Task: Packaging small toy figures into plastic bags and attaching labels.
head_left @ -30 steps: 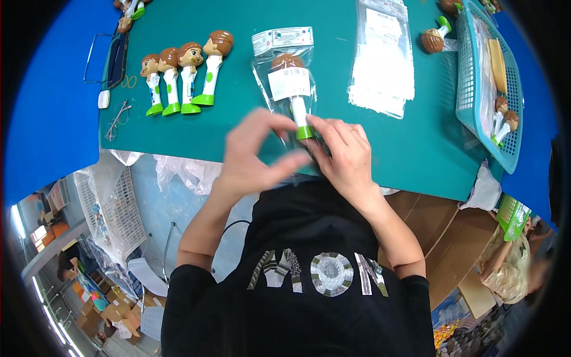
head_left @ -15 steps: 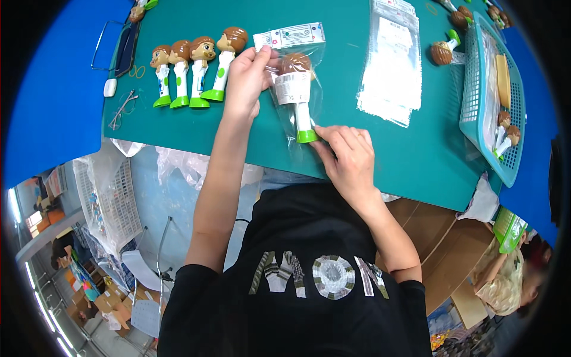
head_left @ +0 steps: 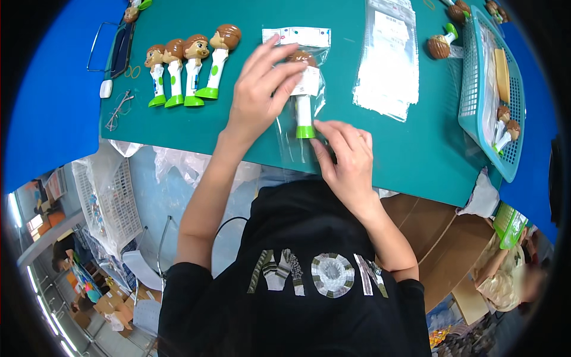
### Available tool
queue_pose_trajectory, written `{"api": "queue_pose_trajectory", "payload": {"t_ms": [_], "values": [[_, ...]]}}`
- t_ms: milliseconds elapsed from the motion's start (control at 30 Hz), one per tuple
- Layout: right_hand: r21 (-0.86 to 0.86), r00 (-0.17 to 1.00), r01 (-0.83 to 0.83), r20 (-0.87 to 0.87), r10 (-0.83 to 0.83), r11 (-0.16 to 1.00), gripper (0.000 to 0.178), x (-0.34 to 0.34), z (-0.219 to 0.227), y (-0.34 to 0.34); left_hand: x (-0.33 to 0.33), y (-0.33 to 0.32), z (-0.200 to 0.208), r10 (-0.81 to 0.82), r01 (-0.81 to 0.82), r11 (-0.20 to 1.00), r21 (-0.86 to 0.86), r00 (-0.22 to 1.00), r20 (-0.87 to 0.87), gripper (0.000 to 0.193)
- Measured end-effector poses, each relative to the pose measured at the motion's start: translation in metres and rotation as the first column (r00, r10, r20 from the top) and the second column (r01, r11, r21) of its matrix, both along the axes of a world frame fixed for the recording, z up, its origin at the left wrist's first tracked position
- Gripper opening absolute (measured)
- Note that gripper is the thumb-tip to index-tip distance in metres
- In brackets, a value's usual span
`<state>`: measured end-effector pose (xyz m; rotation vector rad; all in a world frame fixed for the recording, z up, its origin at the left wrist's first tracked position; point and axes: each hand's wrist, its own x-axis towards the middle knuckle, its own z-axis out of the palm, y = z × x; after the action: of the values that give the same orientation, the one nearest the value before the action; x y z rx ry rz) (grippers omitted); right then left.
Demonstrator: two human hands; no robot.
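Lying mid-counter (head_left: 410,154), the bagged figurine (head_left: 304,110) risks a skewed label (head_left: 310,80) or creased film.
The left hand (head_left: 257,89) is open, fingers spread over the figurine's brown head and label; whether they press is unclear. The right hand (head_left: 348,152) has thumb and forefinger just beside the green base (head_left: 305,132); I cannot tell if they pinch the clear bag (head_left: 321,53). A careless left press could wrinkle it; a loose right hold could let the figurine roll toward the near edge.

Green tabletop (head_left: 404,157) between blue surfaces (head_left: 50,107); pale blue floor (head_left: 163,199); white chair (head_left: 138,266); strip lights (head_left: 41,297).
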<state>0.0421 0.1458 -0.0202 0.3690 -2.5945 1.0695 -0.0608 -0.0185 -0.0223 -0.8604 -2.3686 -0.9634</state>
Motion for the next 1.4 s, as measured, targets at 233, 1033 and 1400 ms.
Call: {"api": "queue_pose_trajectory", "payload": {"t_ms": [233,1033,1400], "values": [[-0.056,0.996,0.079,-0.048,-0.081,0.995,0.021,0.021,0.001,0.004,0.009,-0.006,-0.004,-0.028,0.021,0.999,0.038,0.984,0.177,0.032],[0.182,0.932,0.359,-0.011,-0.363,0.916,0.027,0.005,-0.002,-0.006,0.027,0.003,-0.006,0.015,0.001,0.995,-0.098,0.986,0.165,0.041],[0.175,0.958,0.273,0.043,-0.284,0.946,0.032,0.002,-0.006,-0.002,0.081,-0.004,-0.001,-0.068,0.073,0.994,-0.076,0.996,0.060,0.029]]}}
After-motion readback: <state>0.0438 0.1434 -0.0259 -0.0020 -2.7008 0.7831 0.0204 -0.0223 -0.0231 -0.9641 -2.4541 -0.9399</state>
